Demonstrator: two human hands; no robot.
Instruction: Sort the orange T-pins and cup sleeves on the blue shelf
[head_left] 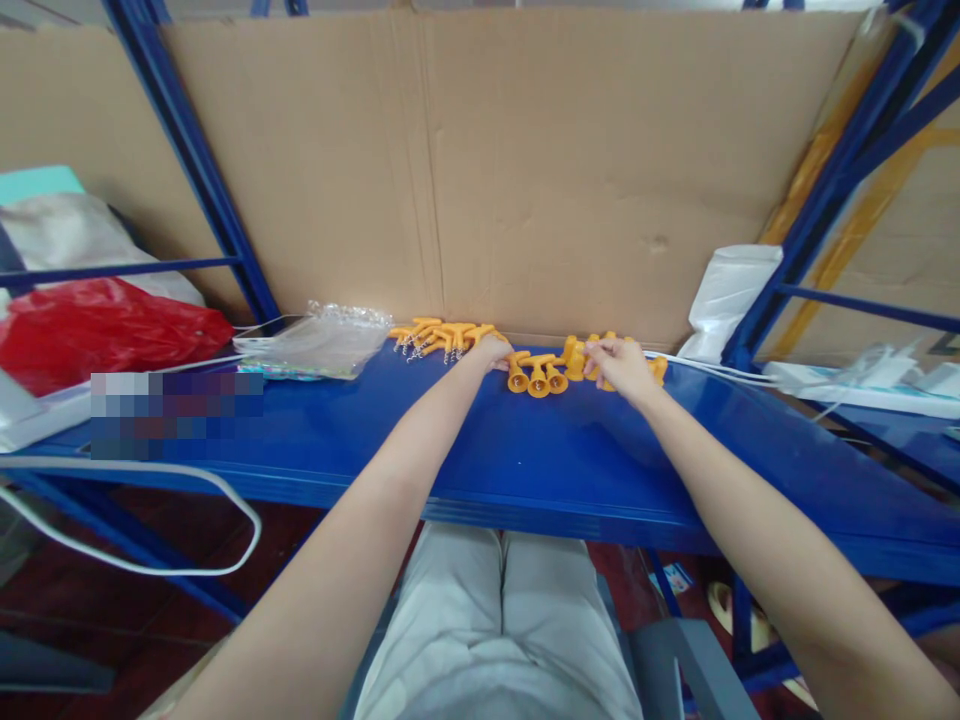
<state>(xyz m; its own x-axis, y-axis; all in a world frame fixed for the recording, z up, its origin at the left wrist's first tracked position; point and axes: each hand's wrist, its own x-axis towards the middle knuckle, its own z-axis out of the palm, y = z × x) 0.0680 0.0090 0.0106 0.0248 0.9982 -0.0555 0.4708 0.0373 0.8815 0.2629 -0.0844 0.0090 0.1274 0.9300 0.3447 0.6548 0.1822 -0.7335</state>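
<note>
My left hand [495, 352] reaches to the back of the blue shelf, between a pile of corkscrews and a small row of bell-shaped pieces. Its fingers are largely hidden, so any hold is unclear. The corkscrews [437, 338] have yellow T-shaped handles and bare metal spirals. Several yellow corkscrews with bell-shaped sleeves [538, 378] lie right of that hand, their wide mouths facing me; spirals show inside. Further right, my right hand [621, 366] has its fingers closed around a yellow bell-shaped sleeve [576, 358] in a group of similar sleeves, partly covered by the hand.
Clear plastic bags [322, 340] lie on the left of the blue shelf [517, 460]. A cardboard sheet [562, 180] stands behind. At the right are a white pouch [731, 295] and white cables [709, 368]. A red bag [112, 330] sits far left, and blue posts [199, 160] frame the shelf.
</note>
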